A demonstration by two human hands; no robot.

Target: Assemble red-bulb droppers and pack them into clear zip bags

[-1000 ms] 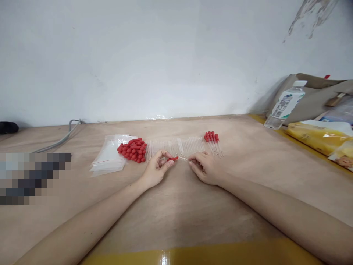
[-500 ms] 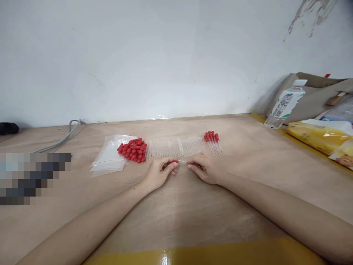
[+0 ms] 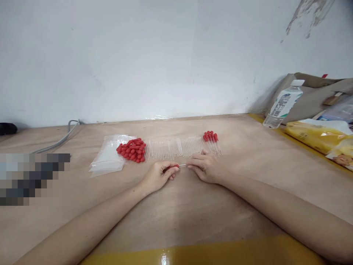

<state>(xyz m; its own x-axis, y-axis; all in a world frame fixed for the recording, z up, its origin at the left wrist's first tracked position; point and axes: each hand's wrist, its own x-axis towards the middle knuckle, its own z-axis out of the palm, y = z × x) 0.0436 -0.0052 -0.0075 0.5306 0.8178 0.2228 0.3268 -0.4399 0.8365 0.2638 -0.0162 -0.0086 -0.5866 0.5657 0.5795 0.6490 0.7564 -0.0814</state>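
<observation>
My left hand (image 3: 160, 175) is closed around a red rubber bulb (image 3: 171, 167), only its tip showing. My right hand (image 3: 205, 167) pinches the clear glass tube (image 3: 182, 165) that runs into that bulb. The two hands meet low over the table, just in front of a row of clear glass tubes (image 3: 175, 146). A heap of loose red bulbs (image 3: 131, 150) lies at the row's left end. Several finished droppers with red bulbs (image 3: 211, 140) lie at its right end, close behind my right hand.
A stack of small clear bags (image 3: 109, 158) lies left of the red heap. A grey cable (image 3: 59, 141) runs along the back left. At the right stand a water bottle (image 3: 282, 105), a brown bag (image 3: 317, 94) and yellow packets (image 3: 314, 136). Yellow tape edges the table front (image 3: 193, 254).
Both hands have drawn a little toward me and closer together. The red bulb, plainly visible a second ago, is now mostly hidden inside my left fingers, with less tube showing between the hands.
</observation>
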